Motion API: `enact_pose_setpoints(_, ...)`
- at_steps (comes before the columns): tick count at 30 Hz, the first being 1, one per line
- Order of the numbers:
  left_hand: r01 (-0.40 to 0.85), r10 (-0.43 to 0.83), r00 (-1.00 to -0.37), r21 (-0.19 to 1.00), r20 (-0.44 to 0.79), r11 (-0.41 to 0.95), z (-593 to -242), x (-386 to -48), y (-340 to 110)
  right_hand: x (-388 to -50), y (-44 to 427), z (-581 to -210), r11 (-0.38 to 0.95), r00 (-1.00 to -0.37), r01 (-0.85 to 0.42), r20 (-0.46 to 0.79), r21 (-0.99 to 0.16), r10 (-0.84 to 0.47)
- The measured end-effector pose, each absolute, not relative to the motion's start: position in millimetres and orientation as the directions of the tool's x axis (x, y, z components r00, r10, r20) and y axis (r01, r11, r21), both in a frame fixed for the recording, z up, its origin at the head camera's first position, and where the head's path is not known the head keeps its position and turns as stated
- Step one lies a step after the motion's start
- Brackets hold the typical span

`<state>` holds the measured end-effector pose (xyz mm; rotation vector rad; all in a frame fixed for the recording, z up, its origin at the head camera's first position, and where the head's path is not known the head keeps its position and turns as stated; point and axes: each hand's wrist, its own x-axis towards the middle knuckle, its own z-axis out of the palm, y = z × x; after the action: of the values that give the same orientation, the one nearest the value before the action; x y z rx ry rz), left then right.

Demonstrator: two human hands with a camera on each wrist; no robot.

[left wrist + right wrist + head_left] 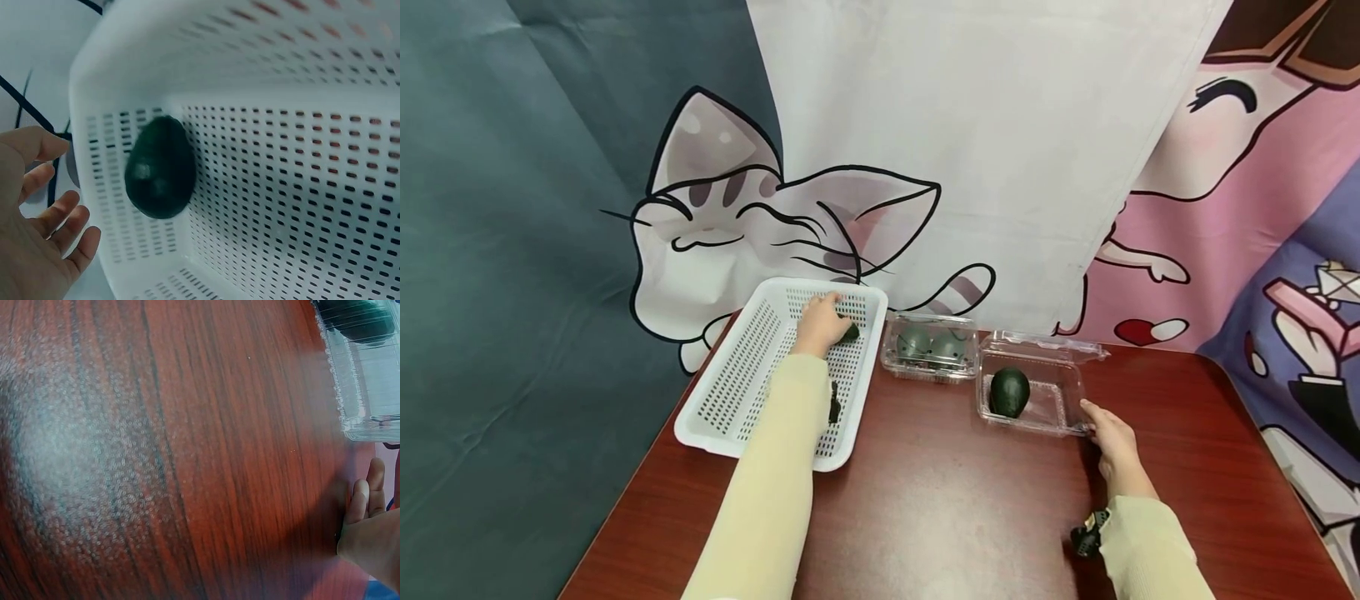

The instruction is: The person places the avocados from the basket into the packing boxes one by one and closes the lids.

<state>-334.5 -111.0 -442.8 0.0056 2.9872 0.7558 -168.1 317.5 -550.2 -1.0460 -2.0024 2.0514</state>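
Note:
My left hand [821, 323] is inside the white perforated basket [868, 383], just above a dark green avocado [850, 334]. In the left wrist view, the fingers of this hand [44, 219] are spread and loosely bent, with a gap between them and the avocado [160, 167]. Beside the right edge of a clear plastic clamshell box [1047, 403] is my right hand [1112, 437], its fingers extended along that edge. One avocado [1009, 393] lies in the left half of this box, whose lid is raised at the back. Whether the right fingertips touch the box is hard to tell.
A second clear box [931, 367], its lid down, holds two green avocados between the basket and the raised-lid box. All stand on a reddish-brown wooden table [925, 500], with a printed cloth [1000, 125] hanging behind it.

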Motion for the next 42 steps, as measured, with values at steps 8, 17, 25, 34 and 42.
enact_pose_setpoints(8, -0.004, 0.06, -0.988, 0.421, -0.14, 0.907, -450.1, -328.5, -119.8, -168.2, 318.9, -552.8, -0.134, -0.769, 0.387, -0.399, -0.912, 0.499)
enact_pose_setpoints(17, 0.043, 0.111, -0.973, 0.319, -0.2, 0.947, -463.3, -334.0, -121.9, -169.7, 315.5, -550.6, -0.11, -0.77, 0.376, -0.376, -0.92, 0.515)
enact_pose_setpoints(25, 0.048, 0.118, -0.964, 0.282, -0.238, 0.958, -471.4, -340.8, -122.8, -167.2, 314.8, -551.8, -0.12, -0.762, 0.373, -0.378, -0.92, 0.526)
enact_pose_setpoints(34, 0.062, 0.13, -0.956, 0.254, -0.262, 0.965, -478.6, -341.3, -125.2, -169.3, 315.1, -549.7, -0.179, -0.778, 0.36, -0.401, -0.916, 0.485)
enact_pose_setpoints(42, 0.057, 0.103, -0.976, 0.228, -0.193, 0.972, -483.3, -347.5, -122.7, -179.6, 312.2, -548.9, -0.205, -0.704, 0.366, -0.414, -0.908, 0.577)
